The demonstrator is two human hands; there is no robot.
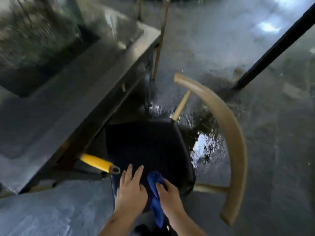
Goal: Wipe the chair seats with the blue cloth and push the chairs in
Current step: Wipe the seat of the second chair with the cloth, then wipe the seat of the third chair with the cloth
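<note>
Head: blue cloth (156, 193) lengthwise toward viewer.

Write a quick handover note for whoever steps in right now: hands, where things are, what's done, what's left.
Left hand: open, fingers flat on the near edge of the black chair seat.
Right hand: grips the blue cloth against that same edge.
Chair: pulled out from the dark table, wooden backrest to the right.
Done: cannot tell how much is wiped.
Left: finish wiping the seat, push the chair in, then any other chairs.

Looks like a café/eatery w/ dark table (71, 106), curved wooden-backed chair (235, 142), wet concrete floor (272, 125).
</note>
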